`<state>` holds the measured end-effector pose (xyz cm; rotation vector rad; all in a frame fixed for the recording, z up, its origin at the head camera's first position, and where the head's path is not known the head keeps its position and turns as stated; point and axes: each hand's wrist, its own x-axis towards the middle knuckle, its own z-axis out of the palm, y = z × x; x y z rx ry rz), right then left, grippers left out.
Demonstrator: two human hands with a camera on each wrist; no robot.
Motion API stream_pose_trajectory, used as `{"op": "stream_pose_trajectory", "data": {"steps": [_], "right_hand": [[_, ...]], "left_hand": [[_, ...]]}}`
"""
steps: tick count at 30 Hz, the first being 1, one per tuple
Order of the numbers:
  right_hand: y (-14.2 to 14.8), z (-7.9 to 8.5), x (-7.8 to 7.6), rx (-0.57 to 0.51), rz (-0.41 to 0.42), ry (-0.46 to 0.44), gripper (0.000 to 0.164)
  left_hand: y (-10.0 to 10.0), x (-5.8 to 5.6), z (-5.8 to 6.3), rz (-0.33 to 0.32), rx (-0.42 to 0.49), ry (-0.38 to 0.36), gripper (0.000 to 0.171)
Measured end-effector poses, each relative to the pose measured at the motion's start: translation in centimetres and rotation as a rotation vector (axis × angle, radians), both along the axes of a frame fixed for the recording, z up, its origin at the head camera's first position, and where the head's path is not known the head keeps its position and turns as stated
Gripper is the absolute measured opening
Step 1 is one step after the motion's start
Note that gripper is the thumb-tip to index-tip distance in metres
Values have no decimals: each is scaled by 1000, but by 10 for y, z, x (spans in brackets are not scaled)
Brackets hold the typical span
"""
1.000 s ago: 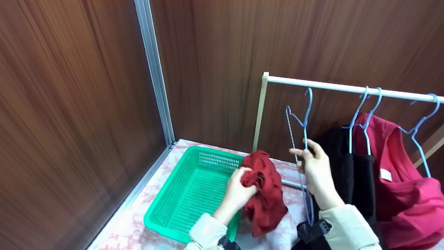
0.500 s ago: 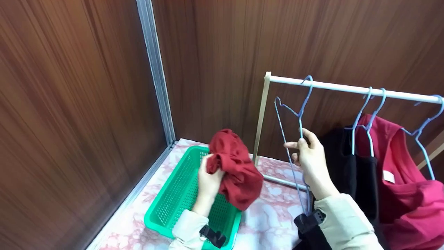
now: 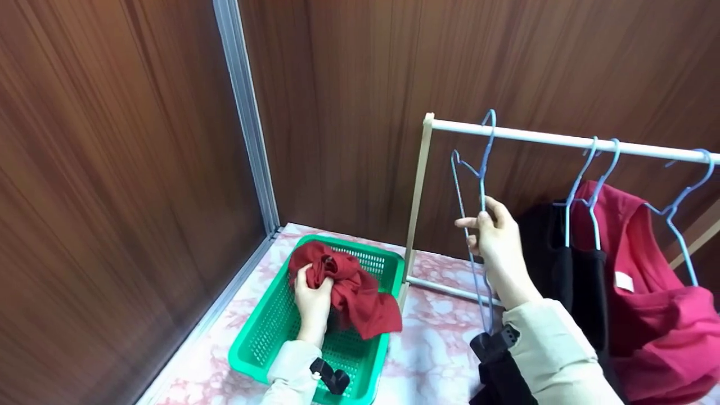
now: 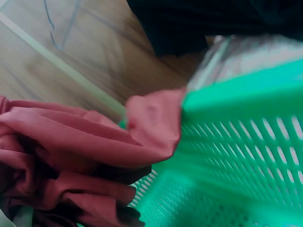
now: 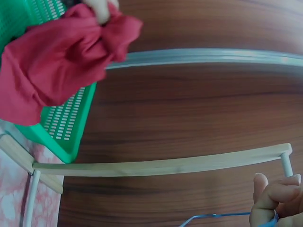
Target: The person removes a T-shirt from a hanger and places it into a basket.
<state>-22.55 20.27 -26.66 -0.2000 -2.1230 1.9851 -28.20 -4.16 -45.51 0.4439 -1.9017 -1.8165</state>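
Observation:
My left hand (image 3: 313,301) grips a bunched red garment (image 3: 360,292) in the green basket (image 3: 247,343), and one end of the cloth drapes over the basket's right rim. In the left wrist view the garment (image 4: 71,137) fills the left side beside the basket wall (image 4: 236,137). My right hand (image 3: 500,247) pinches a thin blue hanger (image 3: 484,163) below its neck. That hanger's hook is at the white rail (image 3: 540,135), and no garment is on it. The right wrist view shows my curled right fingers (image 5: 277,196) on the hanger wire.
Further right on the rail hang black garments (image 3: 588,298) and a crimson sleeveless top (image 3: 647,270) on blue hangers. The rack's wooden post (image 3: 419,197) stands just behind the basket's right corner. Wood-grain panels (image 3: 349,112) close off the back and left of the marble-patterned tabletop (image 3: 439,360).
My left hand has carried the red garment left and down into the basket. My right hand has raised the hanger slightly, from below the rail to where its hook reaches the rail.

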Motion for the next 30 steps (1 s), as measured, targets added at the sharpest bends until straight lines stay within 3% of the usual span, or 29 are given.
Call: {"op": "stream_pose_trajectory", "data": {"steps": [5,9,15,18,23,30], "right_hand": [[-3,1,-3,-11,12,2,46],[-4,2,-5,-20,32,1,46],[-8,3,-10,-54,73,-33,53],[-11,1,-13,-73,97,-44,54],[-14,-6,-17,-90,129,-50,52],[-17,-10,-18,-106,157,-49,48]], "left_hand": [[-4,-4,-16,7,-195,-29,40],[-5,-6,-29,-27,-273,-68,42],[0,-5,-34,-174,-325,-170,47],[1,-4,-34,-234,-363,-186,46],[4,-3,-38,-275,-419,-179,46],[6,-2,-45,-298,-413,-193,50]]}}
